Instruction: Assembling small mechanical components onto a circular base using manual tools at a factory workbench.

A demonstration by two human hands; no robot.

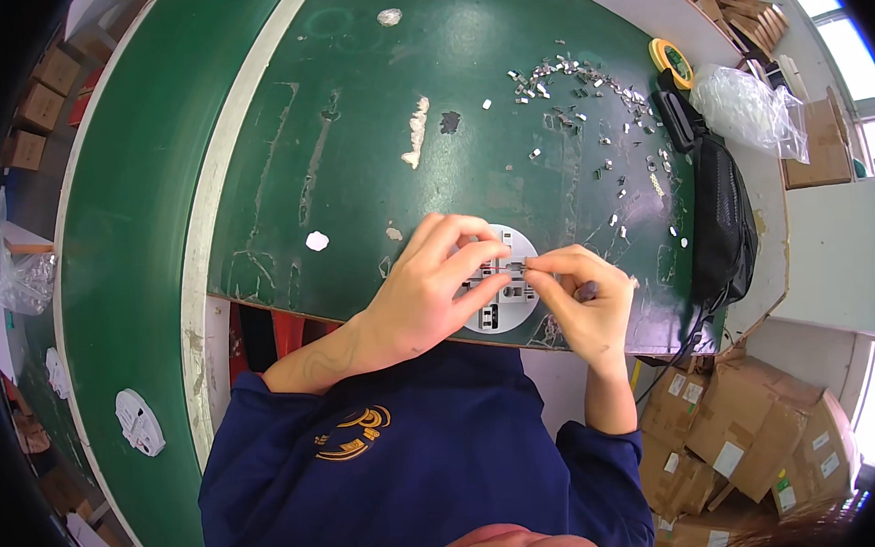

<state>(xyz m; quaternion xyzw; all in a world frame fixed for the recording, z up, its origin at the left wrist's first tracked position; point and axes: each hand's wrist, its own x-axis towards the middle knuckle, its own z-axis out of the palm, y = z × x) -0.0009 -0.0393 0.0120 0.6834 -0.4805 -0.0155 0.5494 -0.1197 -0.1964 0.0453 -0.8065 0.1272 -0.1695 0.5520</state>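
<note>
Both my hands meet over a white round disc (517, 236) near the table's front edge. My left hand (420, 290) is closed in a pinch, and a thin reddish wire (494, 268) shows at its fingertips. Opposite it, thumb and forefinger of my right hand (590, 304) pinch a small grey piece (517, 267), close to the wire's end. A dark rounded handle end (587, 290) sticks out of the right hand's curled fingers; the rest of that tool is hidden. Small white and black parts sit on the disc, partly covered by my fingers.
Several small metal and white pieces (597, 88) lie scattered over the far right of the green table (372, 187). A black bag (723, 216), yellow tape roll (672, 62) and clear plastic bag (748, 109) line its right edge. Another white disc (139, 422) lies on the left green surface (134, 222).
</note>
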